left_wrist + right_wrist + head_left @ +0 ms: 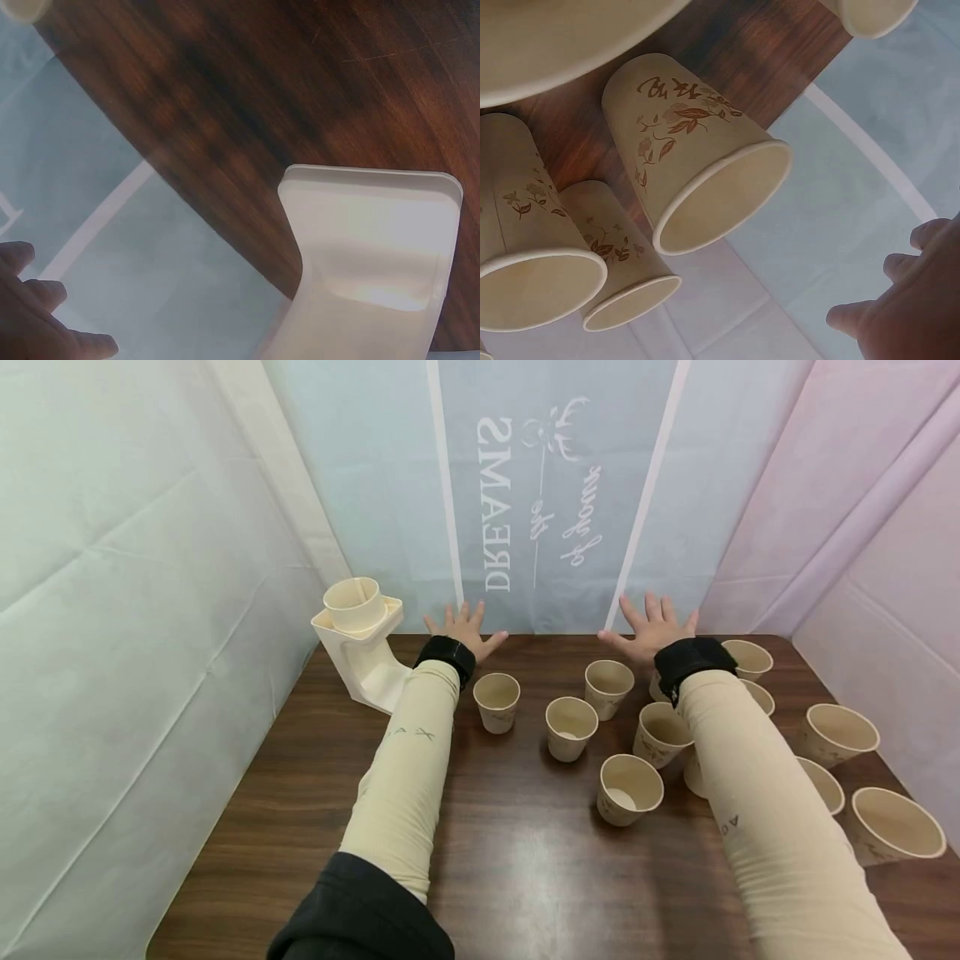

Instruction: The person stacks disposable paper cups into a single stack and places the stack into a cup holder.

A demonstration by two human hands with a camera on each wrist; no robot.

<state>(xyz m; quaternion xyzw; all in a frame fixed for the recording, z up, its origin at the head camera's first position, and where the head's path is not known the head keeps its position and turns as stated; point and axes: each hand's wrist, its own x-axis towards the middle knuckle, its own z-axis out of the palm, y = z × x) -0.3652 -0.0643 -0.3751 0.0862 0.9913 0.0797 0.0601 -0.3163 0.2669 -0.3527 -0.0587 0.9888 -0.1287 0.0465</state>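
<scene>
My left hand (463,631) reaches over the table's far edge with its fingers spread, holding nothing. To its left stands a cream plastic cup dispenser (363,652) with a round collar on top and a curved stand. One paper cup (497,703) stands just nearer than that hand. My right hand (652,631), also spread and holding nothing, is over the far edge on the right. Below it are several beige paper cups, among them one cup (608,687) near the palm and another cup (662,733). The right wrist view shows a cup (694,150) printed with brown leaves and flowers.
Other upright paper cups, such as a cup (630,788) in front and a cup (896,827) at the right edge, stand loosely about the right half of the dark wooden table (510,877). A blue cloth (555,510) with white lettering hangs behind; pale cloth walls stand on both sides.
</scene>
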